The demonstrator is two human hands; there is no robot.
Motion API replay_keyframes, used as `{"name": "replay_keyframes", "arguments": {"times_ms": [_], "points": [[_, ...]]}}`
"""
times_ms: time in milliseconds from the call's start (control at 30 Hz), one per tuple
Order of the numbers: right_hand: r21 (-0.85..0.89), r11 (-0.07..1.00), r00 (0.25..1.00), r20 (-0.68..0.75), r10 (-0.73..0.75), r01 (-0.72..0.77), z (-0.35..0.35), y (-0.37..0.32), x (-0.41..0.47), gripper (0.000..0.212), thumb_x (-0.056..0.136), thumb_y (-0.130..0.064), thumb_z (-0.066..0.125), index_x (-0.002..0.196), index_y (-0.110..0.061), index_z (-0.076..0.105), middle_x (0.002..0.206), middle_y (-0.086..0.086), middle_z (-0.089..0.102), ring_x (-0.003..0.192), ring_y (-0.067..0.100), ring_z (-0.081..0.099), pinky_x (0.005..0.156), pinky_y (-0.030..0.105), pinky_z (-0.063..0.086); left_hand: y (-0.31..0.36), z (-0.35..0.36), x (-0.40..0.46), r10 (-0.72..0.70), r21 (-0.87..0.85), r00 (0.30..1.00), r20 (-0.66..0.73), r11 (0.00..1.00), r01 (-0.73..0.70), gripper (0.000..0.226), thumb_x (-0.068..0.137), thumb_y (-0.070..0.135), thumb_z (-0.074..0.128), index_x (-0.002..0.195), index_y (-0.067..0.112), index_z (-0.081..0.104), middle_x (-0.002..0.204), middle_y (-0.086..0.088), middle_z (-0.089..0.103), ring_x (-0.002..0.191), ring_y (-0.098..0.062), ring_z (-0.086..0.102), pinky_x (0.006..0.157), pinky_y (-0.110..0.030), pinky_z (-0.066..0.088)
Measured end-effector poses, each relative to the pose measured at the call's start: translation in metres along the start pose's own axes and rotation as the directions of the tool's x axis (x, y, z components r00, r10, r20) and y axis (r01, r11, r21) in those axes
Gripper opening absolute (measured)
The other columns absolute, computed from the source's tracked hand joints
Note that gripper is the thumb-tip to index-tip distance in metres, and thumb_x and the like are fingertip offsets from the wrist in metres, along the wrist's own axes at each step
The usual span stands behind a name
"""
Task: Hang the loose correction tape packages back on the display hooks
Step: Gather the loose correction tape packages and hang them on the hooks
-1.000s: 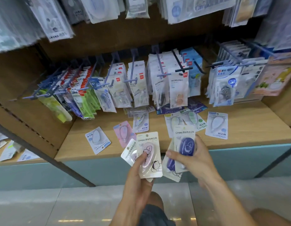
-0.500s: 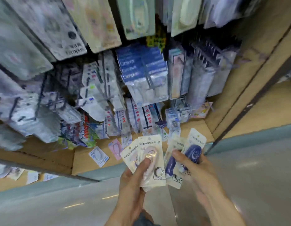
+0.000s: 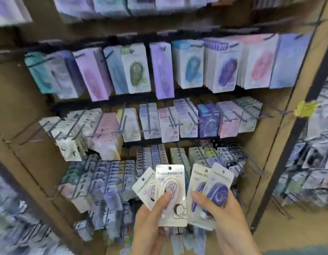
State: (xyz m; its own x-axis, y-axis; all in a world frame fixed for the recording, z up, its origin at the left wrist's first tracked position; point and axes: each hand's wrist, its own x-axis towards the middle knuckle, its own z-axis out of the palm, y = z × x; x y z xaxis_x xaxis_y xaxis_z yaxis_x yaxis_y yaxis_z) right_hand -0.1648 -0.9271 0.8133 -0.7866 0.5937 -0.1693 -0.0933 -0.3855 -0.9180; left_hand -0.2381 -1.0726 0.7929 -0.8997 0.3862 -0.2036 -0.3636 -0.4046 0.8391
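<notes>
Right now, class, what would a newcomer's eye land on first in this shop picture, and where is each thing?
First, low in the middle, two bare hands fan out carded packages: the left hand holds pale pink correction tape packages, the right hand holds purple correction tape packages. Behind them, rows of pastel carded packs hang on dark metal display hooks across the brown shelving.

**Bare hands, bare forearms**

The left hand (image 3: 150, 225) and right hand (image 3: 225, 216) wear no gloves, rings or watch. Both forearms (image 3: 238, 243) look sleeveless, though motion blur makes fine detail uncertain. Fingernails are short and unpainted.
</notes>
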Motion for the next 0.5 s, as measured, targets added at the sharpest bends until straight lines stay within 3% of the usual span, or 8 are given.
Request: {"name": "replay_keyframes", "arguments": {"times_ms": [67, 167, 200, 267, 333, 433, 500], "points": [[-0.007, 0.997, 0.997, 0.018, -0.071, 0.071, 0.013, -0.020, -0.004, 0.072, 0.051, -0.011, 0.090, 0.119, -0.014, 0.068, 0.102, 0.006, 0.080, 0.094, 0.027, 0.077, 0.078, 0.041, 0.059, 0.027, 0.006, -0.006, 0.038, -0.022, 0.999, 0.018, 0.999, -0.038, 0.049, 0.074, 0.012, 0.087, 0.121, 0.007, 0.075, 0.113, -0.024, 0.077, 0.101, -0.042, 0.075, 0.095, -0.053, 0.055], [-0.053, 0.985, 0.985, 0.066, -0.161, 0.164, 0.029, -0.038, -0.005, 0.062, 0.057, -0.017, 0.092, 0.114, -0.009, 0.068, 0.100, 0.007, 0.079, 0.090, 0.024, 0.077, 0.067, 0.033, 0.058, 0.055, 0.008, -0.011, 0.096, -0.014, 0.995, 0.020, 0.995, -0.096, 0.058, 0.068, 0.018, 0.089, 0.123, 0.009, 0.075, 0.115, -0.019, 0.078, 0.094, -0.035, 0.075, 0.075, -0.044, 0.060], [-0.071, 0.981, 0.982, 0.072, -0.176, 0.181, 0.033, -0.042, -0.006, 0.055, 0.060, -0.016, 0.092, 0.110, -0.010, 0.068, 0.097, 0.006, 0.079, 0.086, 0.023, 0.077, 0.063, 0.030, 0.058, 0.062, 0.007, -0.013, 0.104, -0.012, 0.994, 0.028, 0.995, -0.103, 0.057, 0.070, 0.021, 0.086, 0.124, 0.009, 0.074, 0.117, -0.018, 0.078, 0.097, -0.035, 0.076, 0.076, -0.044, 0.062], [-0.089, 0.976, 0.977, 0.090, -0.192, 0.200, 0.040, -0.046, -0.006, 0.034, 0.069, -0.010, 0.089, 0.095, -0.012, 0.067, 0.083, -0.001, 0.078, 0.077, 0.019, 0.075, 0.057, 0.028, 0.056, 0.070, 0.005, -0.017, 0.097, 0.007, 0.994, 0.045, 0.995, -0.097, 0.057, 0.071, 0.022, 0.088, 0.125, 0.009, 0.075, 0.119, -0.017, 0.077, 0.107, -0.039, 0.074, 0.092, -0.053, 0.059], [-0.096, 0.973, 0.976, 0.082, -0.204, 0.211, 0.045, -0.046, -0.005, 0.027, 0.073, -0.005, 0.087, 0.080, -0.010, 0.061, 0.067, -0.004, 0.072, 0.066, 0.016, 0.070, 0.052, 0.025, 0.054, 0.074, 0.002, -0.019, 0.095, 0.010, 0.994, 0.061, 0.995, -0.095, 0.055, 0.072, 0.020, 0.088, 0.124, 0.010, 0.075, 0.120, -0.018, 0.077, 0.109, -0.039, 0.073, 0.097, -0.055, 0.056], [-0.078, 0.976, 0.978, 0.073, -0.196, 0.201, 0.054, -0.041, -0.006, 0.030, 0.073, -0.005, 0.087, 0.099, -0.006, 0.072, 0.089, 0.005, 0.080, 0.083, 0.025, 0.077, 0.066, 0.037, 0.061, 0.075, 0.001, -0.023, 0.083, -0.004, 0.988, 0.128, 0.997, -0.083, 0.052, 0.072, 0.017, 0.091, 0.121, 0.009, 0.077, 0.119, -0.019, 0.076, 0.099, -0.034, 0.076, 0.076, -0.043, 0.064], [-0.064, 0.979, 0.978, 0.082, -0.190, 0.195, 0.063, -0.038, -0.010, 0.032, 0.076, -0.003, 0.085, 0.105, -0.011, 0.074, 0.094, 0.006, 0.081, 0.083, 0.025, 0.078, 0.063, 0.038, 0.061, 0.074, 0.001, -0.024, 0.073, 0.000, 0.985, 0.159, 0.997, -0.074, 0.063, 0.065, 0.024, 0.089, 0.123, 0.005, 0.074, 0.109, -0.020, 0.078, 0.081, -0.030, 0.077, 0.057, -0.035, 0.061]]}}
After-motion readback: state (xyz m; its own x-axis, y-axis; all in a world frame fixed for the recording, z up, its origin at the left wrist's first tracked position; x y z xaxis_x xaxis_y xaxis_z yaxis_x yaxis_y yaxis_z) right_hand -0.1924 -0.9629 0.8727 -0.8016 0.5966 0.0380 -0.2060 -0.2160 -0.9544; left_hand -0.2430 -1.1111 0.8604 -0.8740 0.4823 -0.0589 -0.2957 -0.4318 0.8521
